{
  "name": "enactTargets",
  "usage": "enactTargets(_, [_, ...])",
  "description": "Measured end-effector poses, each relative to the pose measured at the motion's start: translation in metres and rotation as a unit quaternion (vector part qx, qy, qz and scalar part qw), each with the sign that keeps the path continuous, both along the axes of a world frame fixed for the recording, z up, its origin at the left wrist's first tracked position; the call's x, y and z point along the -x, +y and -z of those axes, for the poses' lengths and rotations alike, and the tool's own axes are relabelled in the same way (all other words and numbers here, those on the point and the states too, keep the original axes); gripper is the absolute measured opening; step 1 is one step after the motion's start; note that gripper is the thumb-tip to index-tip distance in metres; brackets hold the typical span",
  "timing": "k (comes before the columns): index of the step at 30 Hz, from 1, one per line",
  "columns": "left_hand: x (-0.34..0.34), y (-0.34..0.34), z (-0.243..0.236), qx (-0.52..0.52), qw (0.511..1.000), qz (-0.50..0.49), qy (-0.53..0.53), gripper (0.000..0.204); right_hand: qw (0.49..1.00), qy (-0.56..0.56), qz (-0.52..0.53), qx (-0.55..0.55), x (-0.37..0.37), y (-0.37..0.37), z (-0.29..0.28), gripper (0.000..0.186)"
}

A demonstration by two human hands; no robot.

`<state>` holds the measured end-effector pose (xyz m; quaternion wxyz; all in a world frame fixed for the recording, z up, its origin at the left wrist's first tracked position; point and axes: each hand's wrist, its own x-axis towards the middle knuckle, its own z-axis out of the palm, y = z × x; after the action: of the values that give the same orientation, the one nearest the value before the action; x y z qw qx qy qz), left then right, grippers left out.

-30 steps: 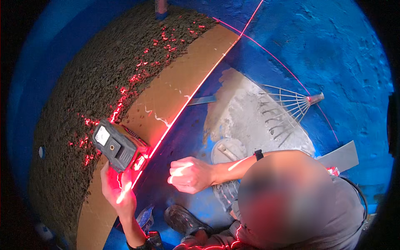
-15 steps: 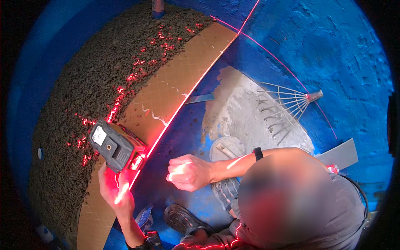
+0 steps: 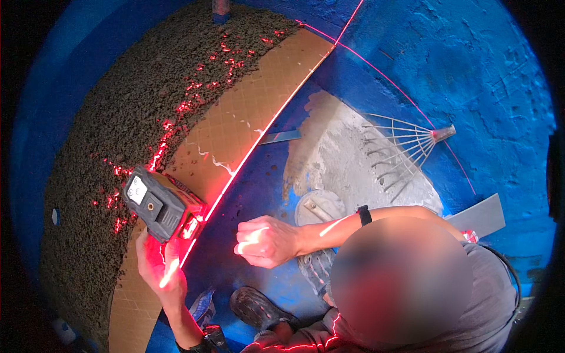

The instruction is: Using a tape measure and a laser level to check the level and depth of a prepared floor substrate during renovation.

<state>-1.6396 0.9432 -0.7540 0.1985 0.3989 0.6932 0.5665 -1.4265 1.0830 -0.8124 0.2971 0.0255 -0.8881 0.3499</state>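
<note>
My left hand (image 3: 160, 265) reaches up from the lower left, thumb and fingers closed around the lower end of a laser level (image 3: 158, 205). The level has a boxy dark body with a white label and a small round threaded hole. It is at the edge of a brown board (image 3: 250, 94), and its bright red line runs along that edge. My right hand (image 3: 266, 241) is a loose fist apart from the level, knuckles lit by red light. Nothing shows in it, though its palm side is hidden. Dark bands circle both wrists.
Dark crumbly material (image 3: 123, 100) covers the far left. A metal fan rake head (image 3: 412, 141) lies against the blue wall (image 3: 471, 76). A flat blade (image 3: 281, 137), a pale round disc (image 3: 321, 207) and a grey panel (image 3: 479, 217) lie around. My dark clog (image 3: 256, 307) is below.
</note>
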Motion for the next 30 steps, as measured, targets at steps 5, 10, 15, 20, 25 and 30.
enactTargets(5, [-0.001,0.001,-0.001,0.001,1.0,-0.004,0.005,0.039,1.0,-0.002,0.001,-0.001,-0.001,0.0,-0.001,0.016])
enactTargets(10, [-0.001,0.0,-0.004,0.002,1.0,-0.004,0.007,0.039,1.0,0.003,-0.003,0.0,0.0,0.0,-0.001,0.016])
enactTargets(15, [0.0,-0.001,-0.001,-0.002,1.0,-0.001,-0.003,0.039,1.0,-0.003,-0.003,0.001,0.0,-0.002,0.001,0.016])
enactTargets(20, [-0.002,0.002,0.0,-0.006,1.0,0.002,-0.015,0.04,1.0,-0.001,0.001,-0.002,-0.005,0.0,0.0,0.015])
enactTargets(25, [-0.003,0.004,0.001,-0.021,0.999,-0.006,-0.027,0.04,1.0,0.006,0.006,-0.013,-0.004,0.001,0.0,0.015])
enactTargets(30, [0.004,-0.011,0.006,0.036,0.998,-0.059,-0.003,0.043,0.994,0.071,0.031,-0.077,0.013,-0.003,0.007,0.016])
